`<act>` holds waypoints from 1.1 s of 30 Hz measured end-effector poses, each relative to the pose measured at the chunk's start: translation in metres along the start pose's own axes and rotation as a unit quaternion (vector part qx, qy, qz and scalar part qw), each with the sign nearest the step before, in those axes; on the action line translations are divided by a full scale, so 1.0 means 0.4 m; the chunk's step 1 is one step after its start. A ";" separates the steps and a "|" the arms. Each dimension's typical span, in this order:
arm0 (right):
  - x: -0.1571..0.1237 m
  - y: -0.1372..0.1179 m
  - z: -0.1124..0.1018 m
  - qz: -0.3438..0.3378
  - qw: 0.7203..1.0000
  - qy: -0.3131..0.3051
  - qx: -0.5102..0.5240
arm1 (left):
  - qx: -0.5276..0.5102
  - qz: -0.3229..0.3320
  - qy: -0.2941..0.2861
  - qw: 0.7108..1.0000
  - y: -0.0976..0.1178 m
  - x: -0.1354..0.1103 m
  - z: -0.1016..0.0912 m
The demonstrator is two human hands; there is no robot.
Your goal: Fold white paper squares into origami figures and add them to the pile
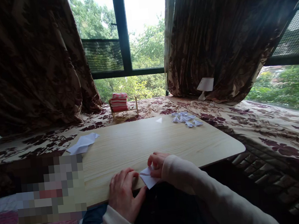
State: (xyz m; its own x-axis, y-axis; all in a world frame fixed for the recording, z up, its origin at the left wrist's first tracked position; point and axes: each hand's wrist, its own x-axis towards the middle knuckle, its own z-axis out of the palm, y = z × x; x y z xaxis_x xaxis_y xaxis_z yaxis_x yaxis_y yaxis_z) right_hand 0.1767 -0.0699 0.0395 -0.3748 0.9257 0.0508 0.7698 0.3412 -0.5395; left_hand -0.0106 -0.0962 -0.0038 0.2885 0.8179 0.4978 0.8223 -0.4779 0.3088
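Note:
A small sheet of folded white paper [148, 181] lies at the near edge of the wooden table [120, 139], one flap partly raised. My right hand [157, 164] has its fingers curled and closed on the paper's right side; the fingertips are partly hidden. At the paper's left corner rests my left hand [123, 186], fingers lying on the tabletop, thumb and index finger apart with the corner between them. Toward the far right of the table sit several folded white paper pieces [183, 118]. A single white paper triangle [159, 120] lies to their left.
Loose white paper sheets [83, 143] lie at the table's left corner. Behind the table, a small wooden stand [125, 110] holds red-and-white folded cloths [119, 101]. A white lamp [205, 84] stands by the curtain [197, 33]. A blurred patch covers the lower left.

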 end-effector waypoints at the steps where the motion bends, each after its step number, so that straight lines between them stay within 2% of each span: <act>1: -0.002 0.003 0.000 0.001 1.000 0.002 0.008 | -0.003 0.001 0.000 1.000 0.003 -0.002 -0.001; 7: 0.000 0.040 0.050 -0.024 0.996 0.063 0.052 | -0.021 -0.010 0.033 0.999 0.021 -0.019 -0.002; 10: -0.001 0.044 0.078 -0.044 0.986 0.078 0.137 | -0.058 -0.025 0.036 0.997 0.023 -0.022 -0.004; 12: -0.010 0.039 0.089 -0.065 0.966 0.109 0.225 | -0.121 -0.058 0.035 0.990 0.026 -0.020 -0.011; 14: -0.026 0.028 0.093 -0.090 0.937 0.148 0.303 | -0.211 -0.119 0.025 0.970 0.034 -0.015 -0.023; 16: -0.044 0.014 0.088 -0.118 0.918 0.185 0.330 | -0.315 -0.188 -0.007 0.930 0.048 -0.009 -0.039; 18: -0.060 -0.001 0.076 -0.139 0.917 0.204 0.313 | -0.413 -0.224 -0.044 0.882 0.064 -0.003 -0.056; 20: -0.070 -0.017 0.059 -0.157 0.926 0.206 0.274 | -0.464 -0.239 -0.052 0.852 0.076 0.001 -0.070; 22: -0.078 -0.032 0.043 -0.172 0.935 0.195 0.241 | -0.463 -0.220 -0.038 0.858 0.082 0.003 -0.081; 25: -0.084 -0.052 0.026 -0.188 0.941 0.179 0.216 | -0.425 -0.154 -0.027 0.892 0.082 0.002 -0.092; 27: -0.086 -0.062 0.021 -0.194 0.943 0.179 0.202 | -0.414 -0.132 -0.023 0.900 0.083 0.001 -0.096; 29: -0.085 -0.068 0.019 -0.204 0.944 0.183 0.184 | -0.425 -0.143 -0.024 0.894 0.088 0.000 -0.100; 33: -0.080 -0.068 0.018 -0.225 0.945 0.187 0.144 | -0.473 -0.200 -0.048 0.857 0.099 0.001 -0.103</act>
State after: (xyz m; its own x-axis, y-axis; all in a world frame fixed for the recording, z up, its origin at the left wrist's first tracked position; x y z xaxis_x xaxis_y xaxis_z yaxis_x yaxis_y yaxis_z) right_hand 0.1641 -0.1098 0.0465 -0.3806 0.7094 0.5932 0.3830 0.7048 -0.5971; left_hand 0.0017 -0.1280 0.0418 0.1532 0.9778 0.1429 0.1127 -0.1609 0.9805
